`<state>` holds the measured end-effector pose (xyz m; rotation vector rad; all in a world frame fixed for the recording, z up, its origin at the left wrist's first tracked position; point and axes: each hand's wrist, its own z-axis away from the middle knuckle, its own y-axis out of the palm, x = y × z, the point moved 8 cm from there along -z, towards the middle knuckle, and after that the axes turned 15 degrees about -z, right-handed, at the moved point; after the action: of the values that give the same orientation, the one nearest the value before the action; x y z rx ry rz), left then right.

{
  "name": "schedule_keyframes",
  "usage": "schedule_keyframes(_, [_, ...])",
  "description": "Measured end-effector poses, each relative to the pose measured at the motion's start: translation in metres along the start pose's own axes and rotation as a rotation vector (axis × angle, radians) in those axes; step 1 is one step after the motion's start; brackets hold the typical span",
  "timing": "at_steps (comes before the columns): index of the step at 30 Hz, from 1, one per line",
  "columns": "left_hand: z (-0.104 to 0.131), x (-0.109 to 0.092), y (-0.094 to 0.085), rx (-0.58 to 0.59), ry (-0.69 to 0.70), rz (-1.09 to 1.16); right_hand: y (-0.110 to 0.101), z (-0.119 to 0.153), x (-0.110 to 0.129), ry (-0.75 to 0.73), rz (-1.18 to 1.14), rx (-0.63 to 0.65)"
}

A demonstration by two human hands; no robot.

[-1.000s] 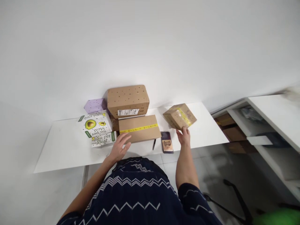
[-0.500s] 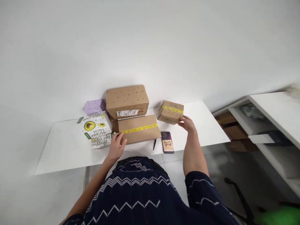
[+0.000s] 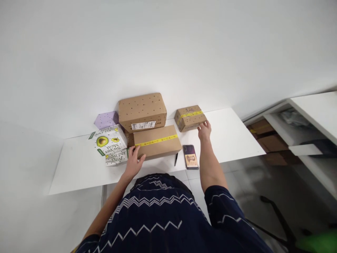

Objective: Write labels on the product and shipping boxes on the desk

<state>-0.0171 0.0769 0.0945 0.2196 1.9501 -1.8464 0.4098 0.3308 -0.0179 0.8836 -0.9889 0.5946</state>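
Observation:
My left hand (image 3: 134, 162) rests its spread fingers at the left front corner of a flat cardboard box (image 3: 159, 147) sealed with yellow tape. At the right, my right hand (image 3: 204, 130) has its bent fingers on the front right corner of a small cardboard box (image 3: 189, 121), which also bears yellow tape and handwriting on top. That small box stands near the wall. Behind the flat box is a larger dotted cardboard box (image 3: 142, 109) with a white label on its front. Two white avocado-print boxes (image 3: 110, 142) are stacked beside my left hand.
A lilac box (image 3: 106, 120) stands behind the avocado boxes. A phone (image 3: 190, 157) and a black pen (image 3: 176, 159) lie near the front edge of the white table (image 3: 76, 168). To the right is a white shelf unit (image 3: 313, 105) with cardboard boxes inside.
The small box has turned and sits more squarely by the wall, with my right hand still at its corner. My left hand stays at the flat box. The whole view has shifted slightly.

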Motion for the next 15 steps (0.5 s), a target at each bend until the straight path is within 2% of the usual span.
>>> schedule_keyframes(4, [-0.001, 0.001, -0.003, -0.021, -0.01, 0.053, -0.013, 0.024, -0.012, 0.067, -0.054, -0.089])
schedule_keyframes(7, [-0.003, 0.008, -0.003, -0.076, -0.048, 0.12, -0.017, 0.063, -0.021, 0.127, -0.086, -0.081])
schedule_keyframes(10, [-0.008, 0.023, 0.008, -0.057, -0.154, 0.241, -0.004, 0.116, -0.027, 0.213, -0.1, 0.042])
schedule_keyframes(12, [-0.012, 0.032, 0.018, -0.012, -0.215, 0.302, 0.01, 0.153, -0.028, 0.245, -0.002, 0.162])
schedule_keyframes(15, [-0.017, 0.037, 0.023, 0.031, -0.245, 0.273, 0.033, 0.192, -0.017, 0.099, 0.287, 0.347])
